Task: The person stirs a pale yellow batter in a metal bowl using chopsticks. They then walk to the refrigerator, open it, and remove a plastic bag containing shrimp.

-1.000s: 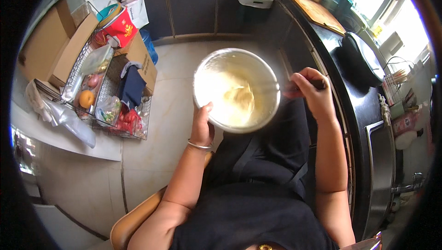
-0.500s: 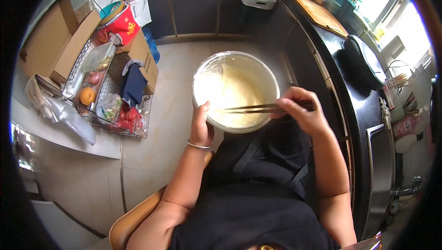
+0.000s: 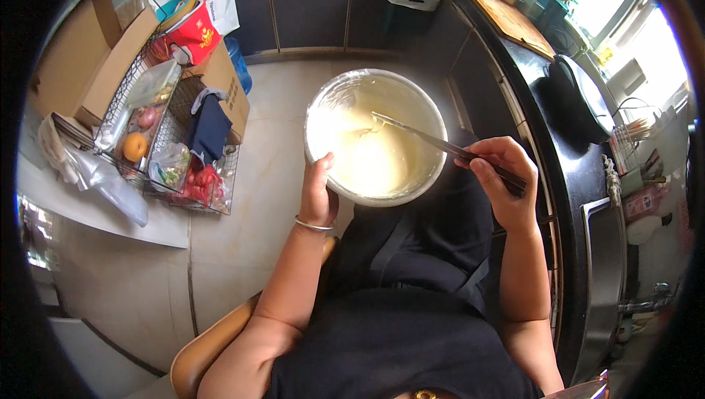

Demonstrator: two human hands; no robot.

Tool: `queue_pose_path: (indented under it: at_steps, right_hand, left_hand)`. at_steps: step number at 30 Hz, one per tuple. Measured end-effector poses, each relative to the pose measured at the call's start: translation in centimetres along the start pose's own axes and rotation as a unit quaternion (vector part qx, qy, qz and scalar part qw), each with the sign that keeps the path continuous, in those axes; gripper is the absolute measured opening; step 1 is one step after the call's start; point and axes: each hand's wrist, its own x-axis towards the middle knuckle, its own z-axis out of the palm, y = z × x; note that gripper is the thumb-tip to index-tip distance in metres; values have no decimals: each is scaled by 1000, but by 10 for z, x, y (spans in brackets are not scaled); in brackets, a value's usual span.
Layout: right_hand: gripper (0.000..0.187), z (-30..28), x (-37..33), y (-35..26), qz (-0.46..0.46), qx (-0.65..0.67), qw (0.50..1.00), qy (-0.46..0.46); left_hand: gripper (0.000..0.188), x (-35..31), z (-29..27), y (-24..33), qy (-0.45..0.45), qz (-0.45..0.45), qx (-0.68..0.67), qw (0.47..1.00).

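Note:
A round, pale bowl [image 3: 438,151] is held over my lap, with creamy yellow batter [image 3: 371,160] inside and smears up its wall. My left hand [image 3: 319,193] grips the bowl's near left side, thumb over the rim and the other fingers hidden beneath. In my right hand [image 3: 507,175] is a pair of dark chopsticks [image 3: 429,139], pinched near the back end. They slant over the bowl's right rim, and their tips touch the batter near the middle, where a little of it clings to them.
Wire baskets [image 3: 176,116] with onions, an orange fruit and bags stand at left beside cardboard boxes [image 3: 73,54]. A black counter [image 3: 540,98] runs along my right, bearing a wooden board [image 3: 507,20], a black appliance [image 3: 584,98] and a sink [image 3: 606,274]. I sit on a chair [image 3: 220,340].
The chopsticks have swung from lying nearly level across the batter's near part to a steeper slant, tips farther away. My right hand has shifted slightly right. The bowl remains in my left hand.

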Motion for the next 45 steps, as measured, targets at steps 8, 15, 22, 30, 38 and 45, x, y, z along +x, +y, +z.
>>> queue_pose_path:
  at_steps: [8, 15, 22, 30, 38, 45]
  right_hand:
    - [11, -4, 1, 2, 8, 62, 995, 76]
    - [12, -3, -3, 12, 24, 95, 990, 100]
    - [10, 1, -5, 20, 37, 67, 993, 87]
    - [7, 15, -3, 24, -21, -64, 995, 74]
    - [10, 12, 9, -2, 85, 12, 988, -124]
    - [10, 22, 23, 24, -51, -51, 997, -29]
  left_hand:
    - [50, -2, 1, 2, -2, 7, 23, 1000]
    - [48, -1, -3, -4, 2, 3, 32, 999]
    - [45, -4, 2, -1, 15, -4, 12, 1000]
    - [44, -3, 1, -2, 20, -2, 20, 1000]
    - [45, -1, -12, -7, 15, -2, 32, 999]
    - [43, -5, 4, -16, 27, -13, 21, 999]
